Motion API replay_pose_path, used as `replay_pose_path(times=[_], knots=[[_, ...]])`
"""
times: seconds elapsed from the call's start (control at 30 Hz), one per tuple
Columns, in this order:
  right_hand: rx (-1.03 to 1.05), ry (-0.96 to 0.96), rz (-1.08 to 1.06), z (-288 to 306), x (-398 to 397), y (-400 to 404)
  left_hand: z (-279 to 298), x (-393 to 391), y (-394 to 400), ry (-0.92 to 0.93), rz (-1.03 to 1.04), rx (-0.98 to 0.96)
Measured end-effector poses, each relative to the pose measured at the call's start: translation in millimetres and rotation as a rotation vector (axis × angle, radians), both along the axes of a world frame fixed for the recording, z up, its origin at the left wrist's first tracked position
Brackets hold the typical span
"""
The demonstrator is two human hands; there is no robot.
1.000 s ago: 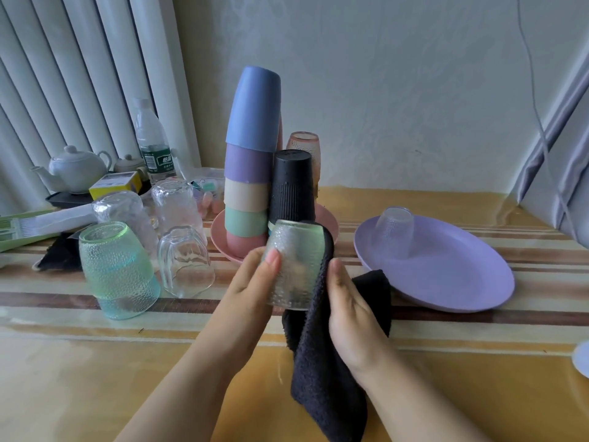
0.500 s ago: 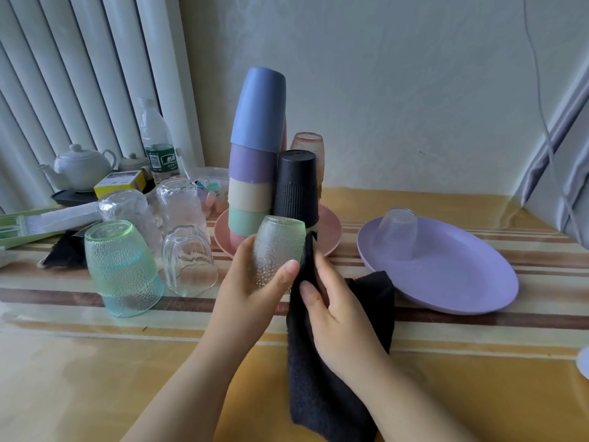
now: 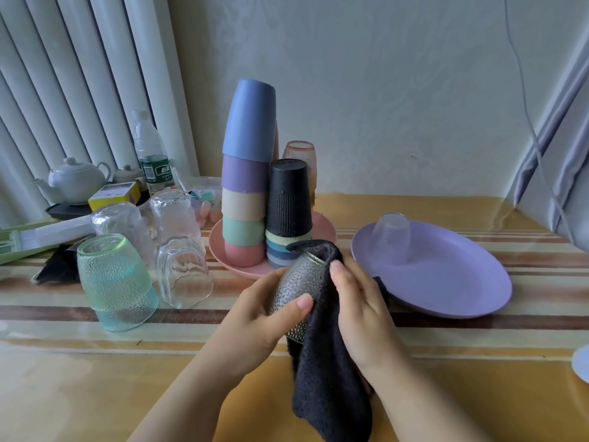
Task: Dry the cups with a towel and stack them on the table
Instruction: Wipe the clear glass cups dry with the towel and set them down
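Observation:
My left hand point(image 3: 264, 309) grips a dimpled clear glass cup point(image 3: 298, 282), tilted, base up. My right hand point(image 3: 358, 301) presses a dark towel point(image 3: 328, 371) against the cup's right side and over its top; the towel hangs down below the hands. A tall stack of pastel cups point(image 3: 247, 173) and a shorter stack topped by a black ribbed cup point(image 3: 288, 199) stand upside down on a pink plate point(image 3: 325, 228). One small clear cup point(image 3: 390, 237) sits inverted on a purple plate point(image 3: 446, 275).
Left of the hands stand a green-tinted dimpled glass point(image 3: 116, 282) and several clear glasses point(image 3: 183, 269), all inverted. Behind them are a white teapot point(image 3: 76, 180), a water bottle point(image 3: 151, 154), a yellow box point(image 3: 114, 194) and a green tray point(image 3: 22, 240). A pinkish glass point(image 3: 301, 154) stands behind the stacks.
The cup has tilted and dropped lower in my left hand. The towel now wraps over its top and my right hand has slid up along its side.

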State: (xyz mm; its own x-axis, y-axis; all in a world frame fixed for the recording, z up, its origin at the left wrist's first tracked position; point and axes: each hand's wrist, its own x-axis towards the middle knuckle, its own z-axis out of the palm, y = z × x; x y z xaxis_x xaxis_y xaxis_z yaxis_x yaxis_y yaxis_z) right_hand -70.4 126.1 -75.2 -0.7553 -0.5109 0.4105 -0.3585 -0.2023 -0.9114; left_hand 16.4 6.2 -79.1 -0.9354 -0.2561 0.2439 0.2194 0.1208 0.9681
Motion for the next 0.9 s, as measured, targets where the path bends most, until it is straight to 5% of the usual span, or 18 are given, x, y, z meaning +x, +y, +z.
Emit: replay_pose_path(times=[0.2,0.47,0.73,0.9], knots=[[0.026,-0.118,0.135,-0.9,8.6,-1.9,-5.1,-3.0,-6.6,0.010,0.089,0.249],[0.138,-0.006,0.290,-12.0,15.0,-8.8,-3.6,-7.3,-23.5,0.146,0.086,0.501],[0.102,0.074,0.172,-18.1,8.6,-11.1,0.3,-8.0,-17.5,0.156,0.393,0.222],[0.140,0.139,0.127,-23.7,12.2,-15.2,5.4,-1.7,-15.8,0.115,0.358,0.097]])
